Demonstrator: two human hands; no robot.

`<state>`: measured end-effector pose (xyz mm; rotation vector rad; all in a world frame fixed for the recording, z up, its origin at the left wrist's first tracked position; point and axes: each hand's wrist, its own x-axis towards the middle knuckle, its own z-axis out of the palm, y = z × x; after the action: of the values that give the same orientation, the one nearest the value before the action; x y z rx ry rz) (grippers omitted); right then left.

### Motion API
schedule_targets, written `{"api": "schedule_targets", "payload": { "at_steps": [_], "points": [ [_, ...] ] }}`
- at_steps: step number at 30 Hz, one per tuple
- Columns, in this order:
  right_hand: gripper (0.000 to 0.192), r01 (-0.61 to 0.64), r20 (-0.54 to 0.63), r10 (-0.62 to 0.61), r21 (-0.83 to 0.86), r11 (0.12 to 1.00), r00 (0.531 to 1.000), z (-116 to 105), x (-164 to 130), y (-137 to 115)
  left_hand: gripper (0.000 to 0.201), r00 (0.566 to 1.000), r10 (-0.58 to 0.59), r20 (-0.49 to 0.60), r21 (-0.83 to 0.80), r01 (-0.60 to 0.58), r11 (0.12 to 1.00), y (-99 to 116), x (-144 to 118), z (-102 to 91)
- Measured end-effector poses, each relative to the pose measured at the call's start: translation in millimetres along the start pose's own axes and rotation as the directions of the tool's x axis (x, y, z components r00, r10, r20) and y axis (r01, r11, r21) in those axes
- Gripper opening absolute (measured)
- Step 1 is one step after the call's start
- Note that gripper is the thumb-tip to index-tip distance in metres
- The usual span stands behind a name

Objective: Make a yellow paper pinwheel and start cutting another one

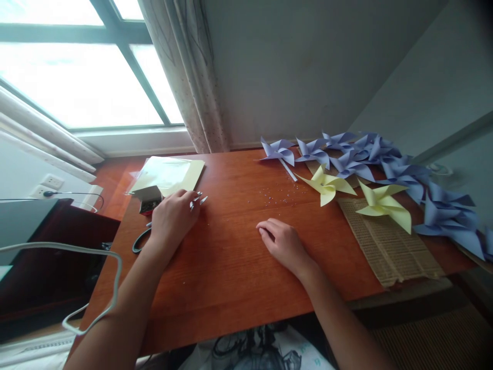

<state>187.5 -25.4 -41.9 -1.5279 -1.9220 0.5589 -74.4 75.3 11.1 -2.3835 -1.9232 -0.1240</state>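
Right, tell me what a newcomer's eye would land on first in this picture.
First, the row of purple paper pinwheels along the far right of the wooden table, with two yellow pinwheels in front of them, one lying on a woven mat. Next, the left hand beside a sheet of pale yellow paper, holding small metal pieces, and the right hand resting flat mid-table near scattered tiny beads.
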Motion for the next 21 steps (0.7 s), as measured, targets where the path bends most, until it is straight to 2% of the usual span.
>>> {"api": "schedule_targets", "payload": {
  "at_steps": [4,7,9,14,21],
  "points": [
    [0.018,0.001,0.001,-0.001,-0.006,1.0,1.0,1,0,2,0.044,0.997,-0.055,0.059,0.094,0.05,0.994,0,34,-1.1],
    [0.017,-0.002,-0.003,0.002,-0.013,1.0,1.0,1,0,3,0.043,0.989,-0.122,0.079,0.066,0.117,0.991,-1,55,-1.9],
    [0.017,-0.003,-0.003,0.003,-0.015,1.0,1.0,1,0,3,0.046,0.987,-0.123,0.102,0.038,0.12,0.992,-2,65,-2.6],
    [0.016,-0.002,0.001,0.002,-0.017,1.0,1.0,1,0,1,0.044,0.986,-0.109,0.128,0.014,0.108,0.994,-7,73,-0.8],
    [0.017,0.003,0.009,-0.003,-0.017,1.0,1.0,0,1,0,0.042,0.992,-0.08,0.098,0.021,0.078,0.997,-10,71,-0.5]
  ]
}}
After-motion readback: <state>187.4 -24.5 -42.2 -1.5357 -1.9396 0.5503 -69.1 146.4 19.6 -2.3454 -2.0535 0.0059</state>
